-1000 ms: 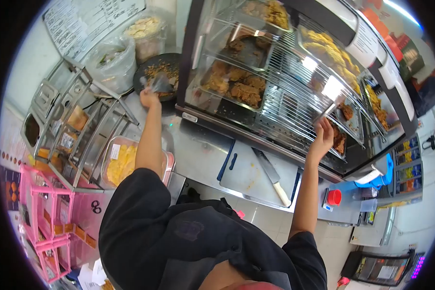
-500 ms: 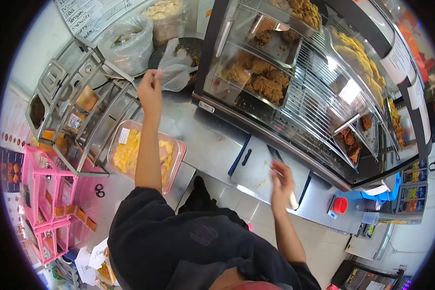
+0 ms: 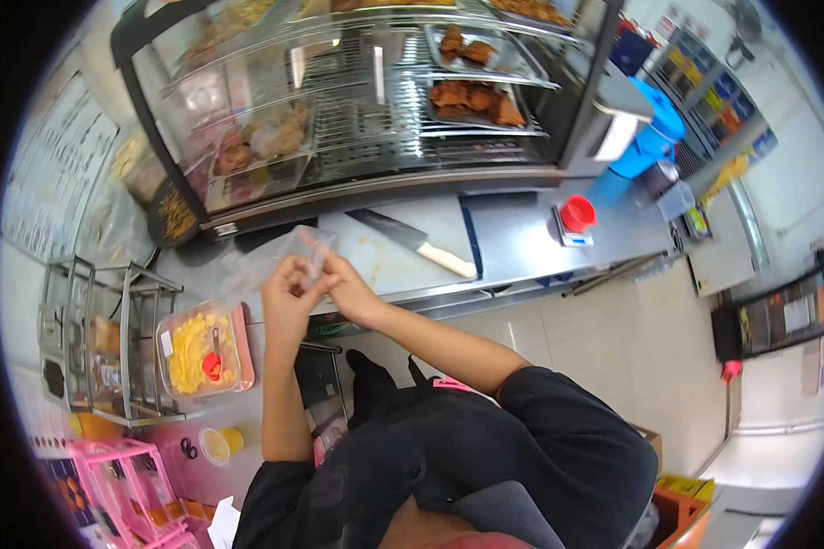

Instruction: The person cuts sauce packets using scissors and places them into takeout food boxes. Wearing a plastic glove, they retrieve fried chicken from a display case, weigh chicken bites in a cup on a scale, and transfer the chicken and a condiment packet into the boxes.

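Note:
Both hands meet over the counter's front edge, left of the cutting board (image 3: 375, 252). My left hand (image 3: 287, 297) pinches a thin clear plastic piece (image 3: 258, 262); whether it is a bag or a glove I cannot tell. My right hand (image 3: 343, 291) is closed at the same plastic, some fingers showing through it. A knife (image 3: 403, 233) with a white handle lies on the board, right of my hands. To the left stands a clear tub (image 3: 167, 366) of yellow food pieces, with a red scoop (image 3: 212, 364) in it.
A glass display case (image 3: 384, 183) with trays of fried food spans the back. A red cup (image 3: 578, 214) sits on a small scale at right. On the left are a metal rack (image 3: 128, 343), a yellow cup (image 3: 221, 446), scissors (image 3: 189, 448) and pink baskets (image 3: 124, 476).
My left hand has brought the clear plastic down from the back left. My right hand has moved from beside the cutting board to meet it. The view has turned right.

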A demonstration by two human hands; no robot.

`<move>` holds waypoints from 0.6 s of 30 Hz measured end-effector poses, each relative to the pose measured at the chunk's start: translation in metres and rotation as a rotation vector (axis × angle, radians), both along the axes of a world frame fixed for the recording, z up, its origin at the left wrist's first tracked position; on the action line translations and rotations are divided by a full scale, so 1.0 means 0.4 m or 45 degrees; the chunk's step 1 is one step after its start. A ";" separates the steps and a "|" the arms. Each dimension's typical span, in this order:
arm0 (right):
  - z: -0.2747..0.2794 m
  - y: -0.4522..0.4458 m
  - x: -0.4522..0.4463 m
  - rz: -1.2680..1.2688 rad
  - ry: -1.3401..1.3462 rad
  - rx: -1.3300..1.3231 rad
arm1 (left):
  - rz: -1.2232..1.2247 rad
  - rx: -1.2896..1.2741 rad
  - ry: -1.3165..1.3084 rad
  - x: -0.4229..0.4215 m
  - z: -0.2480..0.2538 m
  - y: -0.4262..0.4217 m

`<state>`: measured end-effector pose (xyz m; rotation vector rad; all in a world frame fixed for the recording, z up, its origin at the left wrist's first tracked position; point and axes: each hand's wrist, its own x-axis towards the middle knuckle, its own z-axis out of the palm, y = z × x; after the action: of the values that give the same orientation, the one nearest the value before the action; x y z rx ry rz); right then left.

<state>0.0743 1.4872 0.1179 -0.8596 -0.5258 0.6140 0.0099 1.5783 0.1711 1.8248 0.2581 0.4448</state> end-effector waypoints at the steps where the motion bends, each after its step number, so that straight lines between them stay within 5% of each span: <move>1: -0.011 -0.053 0.005 -0.030 0.043 -0.085 | -0.075 0.064 0.026 0.005 0.002 -0.053; 7: -0.112 -0.306 0.009 -0.213 0.640 0.184 | -0.257 0.416 -0.098 0.066 -0.049 -0.293; 10: -0.041 -0.409 0.038 0.027 0.849 0.485 | -0.434 0.495 -0.159 0.099 -0.048 -0.380; 14: -0.071 -0.474 0.107 -0.201 0.752 0.324 | -0.600 0.463 -0.190 0.133 -0.059 -0.443; 18: -0.035 -0.481 0.148 0.025 0.610 0.928 | -0.622 0.427 -0.303 0.201 -0.060 -0.450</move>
<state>0.1336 1.2947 0.1041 -0.0090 -0.2802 0.5628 0.0903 1.3982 0.1469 2.0529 -0.4443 0.3662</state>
